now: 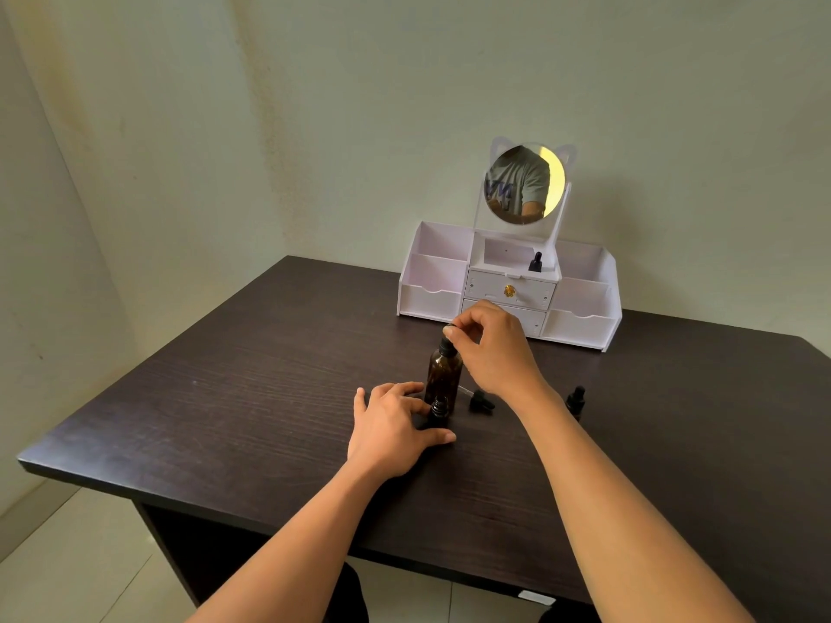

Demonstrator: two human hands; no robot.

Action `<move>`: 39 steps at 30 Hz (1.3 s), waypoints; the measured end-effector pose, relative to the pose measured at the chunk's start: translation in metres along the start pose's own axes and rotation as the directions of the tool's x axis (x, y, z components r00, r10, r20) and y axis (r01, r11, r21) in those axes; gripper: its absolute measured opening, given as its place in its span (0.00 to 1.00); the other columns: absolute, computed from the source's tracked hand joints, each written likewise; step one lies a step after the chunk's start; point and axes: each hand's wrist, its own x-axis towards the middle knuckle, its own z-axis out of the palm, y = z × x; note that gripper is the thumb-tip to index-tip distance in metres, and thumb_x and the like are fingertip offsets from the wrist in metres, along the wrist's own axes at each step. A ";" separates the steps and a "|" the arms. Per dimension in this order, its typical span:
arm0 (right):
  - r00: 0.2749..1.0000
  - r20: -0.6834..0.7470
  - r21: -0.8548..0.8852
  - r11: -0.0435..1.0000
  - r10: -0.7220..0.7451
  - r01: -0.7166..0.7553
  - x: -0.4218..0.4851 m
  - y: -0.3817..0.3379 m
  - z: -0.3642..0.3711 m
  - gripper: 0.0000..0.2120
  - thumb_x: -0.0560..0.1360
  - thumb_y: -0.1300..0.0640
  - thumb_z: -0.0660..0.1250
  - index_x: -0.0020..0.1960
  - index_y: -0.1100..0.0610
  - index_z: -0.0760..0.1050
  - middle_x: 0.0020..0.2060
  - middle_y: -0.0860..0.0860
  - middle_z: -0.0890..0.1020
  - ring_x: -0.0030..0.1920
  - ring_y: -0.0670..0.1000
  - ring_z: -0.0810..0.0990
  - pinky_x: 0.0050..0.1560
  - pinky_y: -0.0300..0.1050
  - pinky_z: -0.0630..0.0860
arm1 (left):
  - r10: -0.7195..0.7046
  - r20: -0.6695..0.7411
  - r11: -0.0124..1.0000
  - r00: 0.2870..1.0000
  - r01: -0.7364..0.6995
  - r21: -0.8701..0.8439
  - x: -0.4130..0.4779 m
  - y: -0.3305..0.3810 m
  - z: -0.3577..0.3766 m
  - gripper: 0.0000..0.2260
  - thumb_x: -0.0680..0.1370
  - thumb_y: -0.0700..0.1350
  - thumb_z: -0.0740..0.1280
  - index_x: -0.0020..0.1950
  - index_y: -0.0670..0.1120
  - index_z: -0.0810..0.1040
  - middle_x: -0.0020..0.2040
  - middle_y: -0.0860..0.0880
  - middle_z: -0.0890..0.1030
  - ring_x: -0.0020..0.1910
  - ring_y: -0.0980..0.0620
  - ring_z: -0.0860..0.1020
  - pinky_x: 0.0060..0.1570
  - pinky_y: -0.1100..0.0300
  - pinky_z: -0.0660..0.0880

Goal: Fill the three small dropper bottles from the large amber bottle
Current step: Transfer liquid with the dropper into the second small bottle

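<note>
The large amber bottle stands upright mid-table. My right hand hovers over its neck and pinches a small dark piece, apparently its cap or dropper top, between thumb and fingertips. In front of it stands a small dropper bottle with its neck uncovered; my left hand grips it at the base. A loose dropper cap with glass pipette lies to the right of the amber bottle. A second capped small bottle stands further right. A third sits in the organiser.
A white cosmetic organiser with drawers and a round cat-ear mirror stands at the back of the dark wooden table, against the wall. The table's left and front edges drop to a tiled floor.
</note>
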 end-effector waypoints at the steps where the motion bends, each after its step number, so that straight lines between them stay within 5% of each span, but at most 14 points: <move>1: 1.000 0.000 -0.003 1.000 -0.001 0.001 0.000 0.000 0.000 0.04 0.76 0.54 0.70 0.43 0.51 0.78 0.42 0.45 0.79 0.42 0.43 0.77 0.50 0.48 0.77 | -0.001 0.001 1.000 1.000 0.001 0.000 0.000 0.000 0.000 0.25 0.71 0.70 0.69 0.62 0.58 0.82 0.75 0.60 0.67 0.76 0.53 0.58 0.77 0.39 0.43; 13: 1.000 -0.022 0.021 1.000 0.010 -0.010 0.000 0.003 0.001 0.05 0.76 0.52 0.71 0.41 0.49 0.78 0.40 0.42 0.78 0.42 0.44 0.78 0.54 0.58 0.77 | -0.005 -0.003 1.000 1.000 0.005 -0.007 0.000 -0.001 0.001 0.25 0.71 0.70 0.69 0.61 0.58 0.82 0.75 0.60 0.68 0.76 0.54 0.58 0.77 0.39 0.44; 28: 0.997 0.020 0.047 0.996 0.073 -0.074 -0.003 0.001 -0.002 0.06 0.75 0.51 0.72 0.48 0.53 0.80 0.43 0.45 0.80 0.42 0.42 0.77 0.44 0.36 0.71 | -0.013 0.003 1.000 1.000 0.013 0.003 0.000 0.002 -0.001 0.26 0.71 0.70 0.69 0.63 0.58 0.81 0.75 0.60 0.67 0.76 0.54 0.58 0.77 0.40 0.43; 33: 0.991 -0.125 0.159 0.987 0.042 -0.022 -0.001 -0.010 -0.015 0.04 0.77 0.52 0.71 0.48 0.52 0.80 0.43 0.43 0.81 0.43 0.41 0.78 0.40 0.28 0.70 | -0.012 -0.004 1.000 1.000 0.012 -0.004 -0.001 0.002 -0.002 0.25 0.71 0.69 0.69 0.63 0.58 0.81 0.75 0.60 0.67 0.76 0.54 0.59 0.77 0.40 0.43; 39: 0.924 -0.347 0.484 0.874 0.159 0.032 0.002 -0.024 -0.049 0.02 0.79 0.55 0.68 0.48 0.51 0.77 0.41 0.48 0.83 0.38 0.48 0.84 0.38 0.47 0.82 | -0.009 -0.015 1.000 1.000 0.009 -0.025 -0.001 0.001 -0.001 0.25 0.71 0.69 0.70 0.61 0.57 0.82 0.74 0.60 0.68 0.76 0.55 0.59 0.77 0.41 0.43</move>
